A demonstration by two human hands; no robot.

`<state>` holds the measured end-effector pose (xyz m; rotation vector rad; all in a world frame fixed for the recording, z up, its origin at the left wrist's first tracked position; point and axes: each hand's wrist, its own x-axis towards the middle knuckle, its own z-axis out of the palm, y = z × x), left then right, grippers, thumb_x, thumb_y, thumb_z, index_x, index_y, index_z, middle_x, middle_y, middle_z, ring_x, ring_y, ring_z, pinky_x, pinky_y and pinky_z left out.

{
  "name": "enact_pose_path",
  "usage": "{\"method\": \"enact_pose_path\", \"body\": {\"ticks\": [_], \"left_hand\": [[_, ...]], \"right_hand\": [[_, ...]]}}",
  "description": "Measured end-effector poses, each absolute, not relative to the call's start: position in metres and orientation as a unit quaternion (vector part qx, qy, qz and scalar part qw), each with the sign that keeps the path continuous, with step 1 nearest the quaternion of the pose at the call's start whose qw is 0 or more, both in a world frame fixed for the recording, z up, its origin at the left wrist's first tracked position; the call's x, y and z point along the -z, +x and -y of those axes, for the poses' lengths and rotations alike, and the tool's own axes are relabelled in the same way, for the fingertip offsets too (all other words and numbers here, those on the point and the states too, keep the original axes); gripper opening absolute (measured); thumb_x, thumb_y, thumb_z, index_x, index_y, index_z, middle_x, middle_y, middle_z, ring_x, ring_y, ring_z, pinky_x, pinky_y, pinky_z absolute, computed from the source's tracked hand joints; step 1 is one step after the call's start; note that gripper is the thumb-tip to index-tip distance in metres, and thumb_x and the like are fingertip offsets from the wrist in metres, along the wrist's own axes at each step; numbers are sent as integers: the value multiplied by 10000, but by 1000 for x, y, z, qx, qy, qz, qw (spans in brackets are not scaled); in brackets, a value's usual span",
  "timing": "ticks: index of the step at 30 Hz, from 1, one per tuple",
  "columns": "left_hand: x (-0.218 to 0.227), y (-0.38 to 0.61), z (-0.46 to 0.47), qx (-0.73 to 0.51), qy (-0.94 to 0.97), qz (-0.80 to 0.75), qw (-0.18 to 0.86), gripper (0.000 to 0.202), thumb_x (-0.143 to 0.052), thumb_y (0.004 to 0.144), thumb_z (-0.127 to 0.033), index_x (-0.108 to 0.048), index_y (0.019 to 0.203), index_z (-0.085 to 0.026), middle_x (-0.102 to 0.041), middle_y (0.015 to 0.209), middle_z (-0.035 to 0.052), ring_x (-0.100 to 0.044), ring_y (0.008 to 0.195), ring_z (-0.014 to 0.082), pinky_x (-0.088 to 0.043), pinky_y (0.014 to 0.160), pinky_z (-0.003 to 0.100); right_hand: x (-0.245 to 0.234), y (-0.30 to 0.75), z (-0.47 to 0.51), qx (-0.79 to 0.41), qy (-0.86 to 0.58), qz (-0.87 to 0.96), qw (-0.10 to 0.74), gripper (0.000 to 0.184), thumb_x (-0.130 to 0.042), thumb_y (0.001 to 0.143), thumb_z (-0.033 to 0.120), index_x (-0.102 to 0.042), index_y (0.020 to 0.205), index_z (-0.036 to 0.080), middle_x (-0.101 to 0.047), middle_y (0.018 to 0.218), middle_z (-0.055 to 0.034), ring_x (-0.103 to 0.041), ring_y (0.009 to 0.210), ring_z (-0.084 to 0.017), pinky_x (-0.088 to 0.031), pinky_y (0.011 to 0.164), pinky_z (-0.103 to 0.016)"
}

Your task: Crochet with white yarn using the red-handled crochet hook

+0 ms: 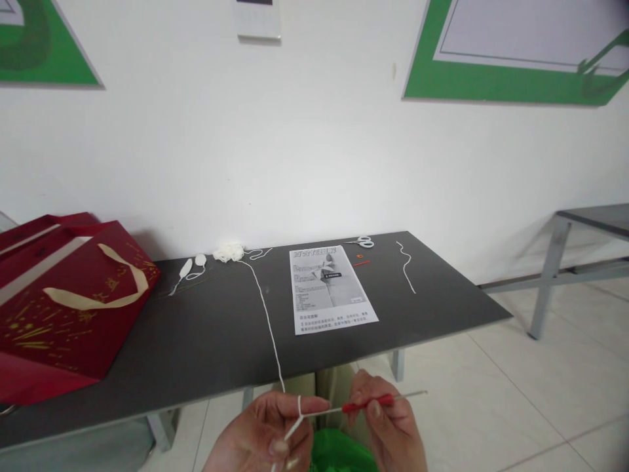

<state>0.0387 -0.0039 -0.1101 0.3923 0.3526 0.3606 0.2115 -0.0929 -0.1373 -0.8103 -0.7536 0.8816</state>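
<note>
A softly lit white wall (319, 144) fills the background, bearing a green-bordered panel (42, 49) at upper left, another green panel (521, 59) at upper right and a small pale fixture (259, 23) between them. A dark desk (442, 301) stands along it; a second table (599, 216) with metal legs (550, 282) sits farther right, over pale floor tiles (550, 387).

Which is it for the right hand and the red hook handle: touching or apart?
Touching. The head view shows the right hand gripping the red hook handle, no gap between them.
</note>
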Motion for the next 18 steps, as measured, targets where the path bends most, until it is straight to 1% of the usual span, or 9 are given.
{"method": "enact_pose_path", "body": {"ticks": [3, 4, 8, 11, 13, 15, 17, 18], "left_hand": [[111, 38, 2, -163, 192, -164, 954, 465, -825, 518, -102, -792, 969, 1, -443, 448, -49, -424, 431, 59, -208, 428, 205], [111, 37, 1, -159, 193, -163, 955, 485, -821, 497, -88, -791, 972, 1, -454, 445, -47, -426, 428, 57, -208, 426, 204], [111, 36, 0, -138, 198, -170, 955, 415, -806, 554, -105, -797, 956, -6, -487, 444, -31, -439, 412, 57, -205, 416, 206], [110, 36, 0, -127, 203, -181, 954, 435, -824, 471, -75, -812, 904, -32, -513, 443, -31, -430, 399, 49, -211, 413, 203], [110, 36, 0, -122, 208, -196, 950, 470, -836, 419, -78, -814, 886, -32, -554, 446, -15, -444, 394, 53, -229, 416, 201], [111, 35, 0, -128, 219, -220, 942, 472, -846, 421, -102, -815, 887, -34, -623, 478, 25, -496, 417, 72, -269, 436, 199], [113, 34, 0, -143, 236, -251, 928, 381, -854, 486, -139, -824, 856, -57, -681, 522, 61, -545, 458, 94, -326, 477, 204], [114, 33, 0, -155, 246, -268, 919, 306, -855, 526, -149, -830, 824, -82, -696, 537, 60, -558, 481, 97, -351, 502, 206]], "right_hand": [[137, 214, 93, -397, -371, 369, 754, 206, -663, 884, 431, -760, 830, 257, -639, 693, -26, -572, 654, -182, -433, 606, -312], [137, 215, 93, -398, -367, 375, 752, 204, -660, 887, 429, -760, 835, 259, -646, 708, -28, -574, 652, -181, -433, 603, -313], [140, 218, 92, -406, -352, 388, 748, 192, -661, 888, 419, -761, 851, 259, -652, 723, -25, -581, 650, -170, -433, 591, -303], [143, 219, 91, -423, -335, 369, 757, 176, -677, 880, 398, -756, 836, 247, -646, 719, -17, -586, 635, -153, -437, 571, -279], [145, 218, 90, -439, -323, 349, 762, 178, -687, 873, 392, -754, 826, 234, -637, 715, -12, -588, 621, -140, -441, 556, -261], [147, 218, 90, -459, -316, 323, 765, 183, -700, 862, 392, -752, 816, 223, -624, 704, -5, -591, 602, -132, -448, 529, -243], [149, 216, 89, -483, -308, 277, 772, 187, -728, 838, 392, -745, 791, 211, -617, 683, 3, -586, 560, -123, -449, 477, -221], [151, 214, 88, -498, -306, 246, 773, 193, -747, 821, 390, -740, 774, 203, -620, 669, 5, -579, 531, -116, -448, 451, -211]]}}
